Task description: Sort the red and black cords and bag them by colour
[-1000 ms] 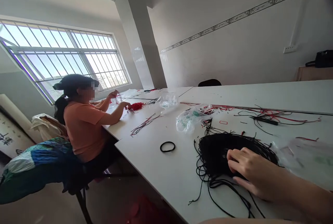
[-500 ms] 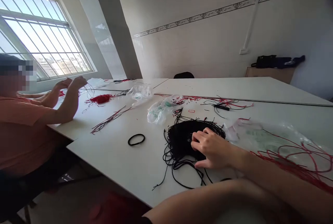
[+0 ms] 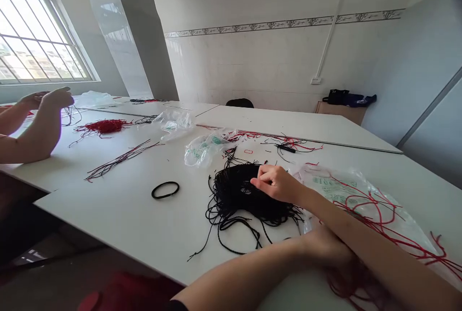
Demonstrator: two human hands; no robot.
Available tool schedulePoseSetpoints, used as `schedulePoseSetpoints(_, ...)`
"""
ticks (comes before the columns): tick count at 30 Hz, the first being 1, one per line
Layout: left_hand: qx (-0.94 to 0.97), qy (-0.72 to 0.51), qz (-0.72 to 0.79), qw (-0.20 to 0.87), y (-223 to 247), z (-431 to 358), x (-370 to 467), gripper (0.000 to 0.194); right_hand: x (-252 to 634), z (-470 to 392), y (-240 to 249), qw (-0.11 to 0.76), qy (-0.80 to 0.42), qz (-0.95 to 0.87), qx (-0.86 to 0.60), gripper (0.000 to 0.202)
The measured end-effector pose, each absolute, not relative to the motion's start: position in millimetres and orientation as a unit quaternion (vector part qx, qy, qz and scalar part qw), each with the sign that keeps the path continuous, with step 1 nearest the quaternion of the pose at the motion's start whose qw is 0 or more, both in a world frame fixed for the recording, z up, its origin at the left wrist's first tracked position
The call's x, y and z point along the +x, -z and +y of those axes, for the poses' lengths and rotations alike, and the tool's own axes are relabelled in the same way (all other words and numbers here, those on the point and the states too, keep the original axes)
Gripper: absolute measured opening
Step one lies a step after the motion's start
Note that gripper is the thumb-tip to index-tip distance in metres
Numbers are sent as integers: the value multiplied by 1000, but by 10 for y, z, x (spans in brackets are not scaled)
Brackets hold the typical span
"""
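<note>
My right hand (image 3: 276, 183) is over the right part of a coiled bundle of black cords (image 3: 231, 193), its fingers curled and pinched together; anything between the fingertips is too small to make out. My left arm crosses beneath my right forearm. Part of my left hand (image 3: 327, 248) shows near the table's front edge beside red cords (image 3: 382, 226), with its fingers hidden and blurred. Those red cords lie partly over a clear plastic bag (image 3: 335, 183) with green print. Left of the black bundle sits a small black ring of cord (image 3: 165, 190).
A co-worker's forearms (image 3: 43, 123) rest at the far left of the white table (image 3: 119, 219). A red cord pile (image 3: 108, 126), loose dark red cords (image 3: 122, 159), crumpled plastic bags (image 3: 205, 149) and a black tool (image 3: 286, 148) lie farther back. A chair (image 3: 240, 103) stands behind.
The view has turned right. My right hand has closed from spread fingers and lifted slightly off the black bundle. My left hand now partly shows, near the red cords.
</note>
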State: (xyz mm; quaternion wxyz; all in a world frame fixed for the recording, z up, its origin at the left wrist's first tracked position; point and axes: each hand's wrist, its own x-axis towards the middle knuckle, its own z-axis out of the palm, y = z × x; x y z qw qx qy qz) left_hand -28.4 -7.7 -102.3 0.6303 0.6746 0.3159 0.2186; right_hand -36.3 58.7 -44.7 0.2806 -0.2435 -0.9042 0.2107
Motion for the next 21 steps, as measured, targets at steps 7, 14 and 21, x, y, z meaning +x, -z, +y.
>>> schedulePoseSetpoints(7, 611, -252, 308, 685, 1071, -78, -242, 28, -372, 613, 144, 278, -525, -763, -256, 45)
schedulePoseSetpoints(14, 550, -169, 415, 705, 957, -87, -268, 14, -199, 828, -362, 26, -411, -854, -317, 44)
schedulePoseSetpoints(21, 568, -160, 416, 692, 1015, -20, -265, 18, -76, 1685, -796, 292, -390, -704, -517, 37)
